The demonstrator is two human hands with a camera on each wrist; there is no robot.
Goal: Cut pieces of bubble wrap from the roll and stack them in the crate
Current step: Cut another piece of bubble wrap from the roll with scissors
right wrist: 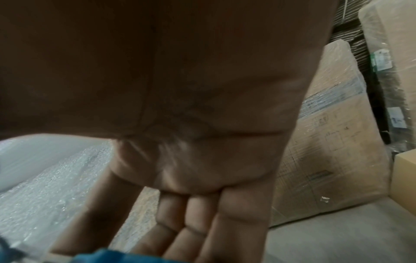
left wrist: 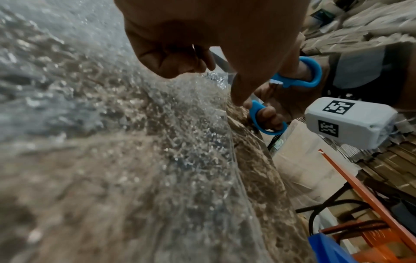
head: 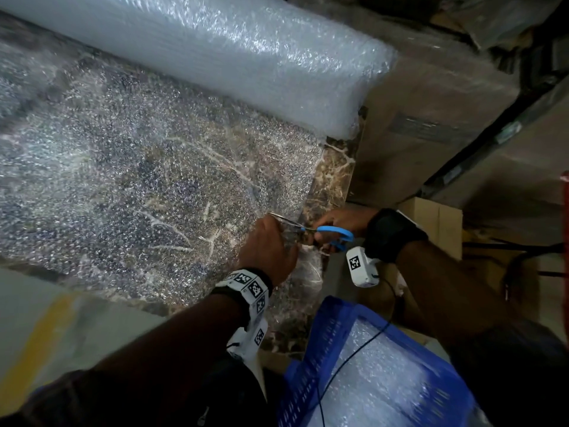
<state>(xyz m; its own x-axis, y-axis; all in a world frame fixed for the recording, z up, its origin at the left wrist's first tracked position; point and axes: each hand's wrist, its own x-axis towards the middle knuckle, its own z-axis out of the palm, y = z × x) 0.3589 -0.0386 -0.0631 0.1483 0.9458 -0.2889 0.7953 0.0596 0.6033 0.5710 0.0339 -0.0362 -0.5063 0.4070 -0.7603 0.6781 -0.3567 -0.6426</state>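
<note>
On marble slab (head: 334,167), bubble wrap sheet (head: 138,167) lies unrolled from roll (head: 215,53) at far edge. R hand (head: 335,224) grips blue scissors (head: 334,234) w/ fingers thru loops, blades at sheet's right edge. L hand (head: 268,248) pinches sheet beside blades. Blue crate (head: 311,359) (cut pieces inside) sits below, near the person.

The left hand (head: 267,248) reaches forward, knuckles up, fingers curled and pinching the bubble wrap (head: 138,180) edge. The right hand (head: 335,224) comes in from the right, fingers through the scissors (head: 334,234) handles, close beside the left.
</note>
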